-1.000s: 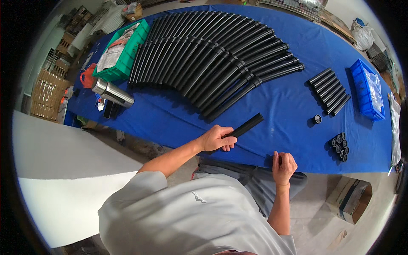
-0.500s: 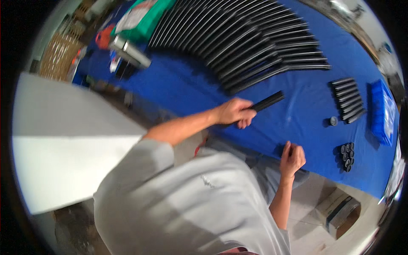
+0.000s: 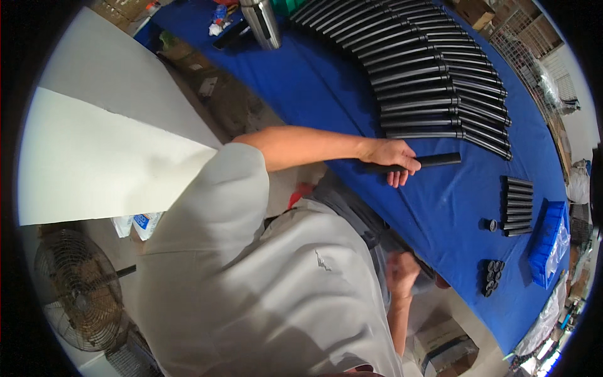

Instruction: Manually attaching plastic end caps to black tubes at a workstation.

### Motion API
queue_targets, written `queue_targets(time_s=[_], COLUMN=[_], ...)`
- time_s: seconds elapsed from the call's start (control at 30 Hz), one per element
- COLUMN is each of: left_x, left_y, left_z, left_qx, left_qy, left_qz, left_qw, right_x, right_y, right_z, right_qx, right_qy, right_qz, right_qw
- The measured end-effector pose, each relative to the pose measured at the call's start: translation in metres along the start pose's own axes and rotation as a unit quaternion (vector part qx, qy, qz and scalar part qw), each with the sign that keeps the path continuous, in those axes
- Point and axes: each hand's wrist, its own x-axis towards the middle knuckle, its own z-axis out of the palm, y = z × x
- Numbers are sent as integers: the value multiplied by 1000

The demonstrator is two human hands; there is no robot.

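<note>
Left hand [image 3: 394, 162], head view, is gripping my black tube [image 3: 441, 159] near mid-length, fingers wrapped, over blue cloth [image 3: 414, 207]; right hand [image 3: 402, 273] is blurring, can't tell its hold. I should be holding steady, clear of the laid-out tubes [image 3: 418, 102].

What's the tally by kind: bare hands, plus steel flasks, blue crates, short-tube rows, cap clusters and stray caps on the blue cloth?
Bare hands: 2 (left hand, right hand)
Steel flask: 1
Blue crate: 1
Short-tube row: 1
Cap cluster: 1
Stray cap: 1
Total: 7
</note>
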Motion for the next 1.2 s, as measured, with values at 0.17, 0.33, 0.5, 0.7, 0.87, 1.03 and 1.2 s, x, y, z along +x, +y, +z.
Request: queue_targets(time_s=[0.17,0.33,0.5,0.7,0.87,1.03,1.2], left_x=[3,2,1,0,-1,1,-3], left_y=[1,-3,4,23,27,32,25], left_z=[6,6,11,25,34,35,44], left_qx=[4,3,59,86,73,105,152], left_qy=[1,44,57,114,175,165,178], left_qz=[9,-4,-46,-162,-239,-274,-248], left_qw=[1000,999,996,976,952,942,940], right_x=[-81,-37,23,73,89,98,101], right_y=[128,176,192,222,238,245,245], right_z=[107,139,184,196,183,170,170], right_qx=[-60,11,87,175,235,259,261], right_qy=[-120,-96,-93,-113,-129,-157,-202], right_qz=[152,288,236,196,180,154,99], right_qw=[979,953,963,958,946,941,939])
